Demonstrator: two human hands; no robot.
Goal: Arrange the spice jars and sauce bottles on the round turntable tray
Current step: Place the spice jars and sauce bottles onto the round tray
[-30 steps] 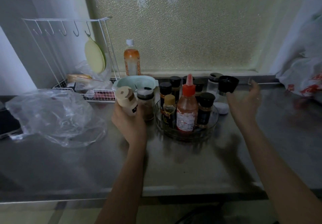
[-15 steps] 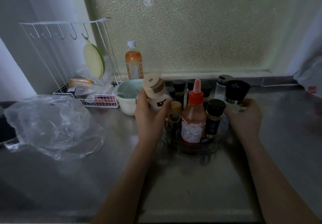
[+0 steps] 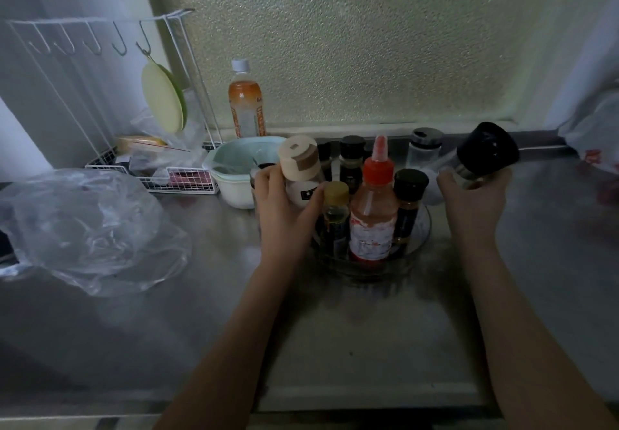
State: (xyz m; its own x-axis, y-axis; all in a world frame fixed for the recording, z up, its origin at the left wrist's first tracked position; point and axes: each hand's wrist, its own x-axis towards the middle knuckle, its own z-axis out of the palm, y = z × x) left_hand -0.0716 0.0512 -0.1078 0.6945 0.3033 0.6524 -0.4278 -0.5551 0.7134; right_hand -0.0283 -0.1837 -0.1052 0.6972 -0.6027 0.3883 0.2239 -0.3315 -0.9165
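Note:
The round clear turntable tray sits mid-counter, holding a red-capped sauce bottle, a yellow-capped bottle, a black-capped bottle and more dark-lidded jars behind. My left hand grips a beige-lidded spice jar, raised at the tray's left edge. My right hand holds a black-lidded glass shaker, tilted, just right of the tray. A clear grey-lidded jar stands on the counter behind the tray.
A pale green bowl stands left of the tray, an orange drink bottle behind it by the window. A white wire rack and a crumpled clear plastic bag fill the left; a white bag lies far right.
My left hand carried the beige-lidded jar right, up to the tray's left edge. My right hand closed round the black-lidded shaker, lifted it and tilted it to the right.

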